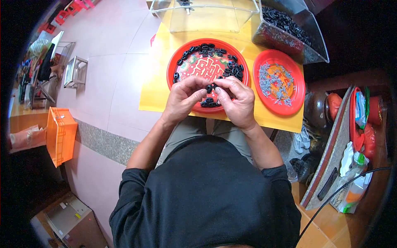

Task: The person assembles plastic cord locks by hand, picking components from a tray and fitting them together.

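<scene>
My left hand [182, 99] and my right hand [239, 103] meet over the near part of a round red tray [170, 62]. Between the left thumb and fingers is a small black plastic piece [209, 88]. The right fingertips pinch at a second small dark piece [214, 85] right beside it; whether the two are joined I cannot tell. Several oval black plastic pieces with holes [235, 68] lie round the tray's inner edge, and a few more black pieces [210, 101] sit below my hands. To the right, an oval red tray [298, 101] holds many small grey screw-like parts [275, 80].
Both trays stand on a yellow-covered table [153, 93]. At its far side are a clear plastic bin [206, 22] and another bin [318, 45] full of black pieces. An orange crate [62, 136] and a metal stool [75, 72] stand left. A black cable [331, 196] runs at lower right.
</scene>
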Motion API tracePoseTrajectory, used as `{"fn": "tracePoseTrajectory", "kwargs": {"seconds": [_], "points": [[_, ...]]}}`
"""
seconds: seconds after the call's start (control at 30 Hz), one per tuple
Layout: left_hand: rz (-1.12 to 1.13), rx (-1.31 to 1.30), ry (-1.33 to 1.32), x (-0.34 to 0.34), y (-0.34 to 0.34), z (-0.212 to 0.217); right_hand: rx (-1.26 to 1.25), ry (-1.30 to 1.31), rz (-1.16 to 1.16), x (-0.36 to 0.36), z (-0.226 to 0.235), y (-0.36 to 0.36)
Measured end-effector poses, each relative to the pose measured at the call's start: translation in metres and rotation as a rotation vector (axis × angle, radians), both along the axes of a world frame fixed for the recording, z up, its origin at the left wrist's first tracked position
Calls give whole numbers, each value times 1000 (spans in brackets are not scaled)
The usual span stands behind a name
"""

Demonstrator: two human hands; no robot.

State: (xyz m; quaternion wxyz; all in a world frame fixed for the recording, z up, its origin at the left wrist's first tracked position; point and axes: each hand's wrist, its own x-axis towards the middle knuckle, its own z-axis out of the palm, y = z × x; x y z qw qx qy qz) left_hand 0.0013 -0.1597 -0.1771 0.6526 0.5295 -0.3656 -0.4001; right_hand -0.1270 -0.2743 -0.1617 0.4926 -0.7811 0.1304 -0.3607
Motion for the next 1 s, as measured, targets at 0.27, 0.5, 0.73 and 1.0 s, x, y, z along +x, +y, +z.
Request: {"fn": "tracePoseTrajectory", "kwargs": {"seconds": [0.27, 0.5, 0.73, 1.0], "points": [[30, -8, -51, -4, 1, 5, -8, 8, -5, 0, 0, 3], [26, -33, 141, -8, -2, 7, 228, -120, -110, 4, -12, 14], [60, -43, 39, -10, -1, 8, 142, -90, -81, 3, -13, 10], [35, -51, 81, -10, 0, 8, 273, -167, -107, 5, -9, 15]]}}
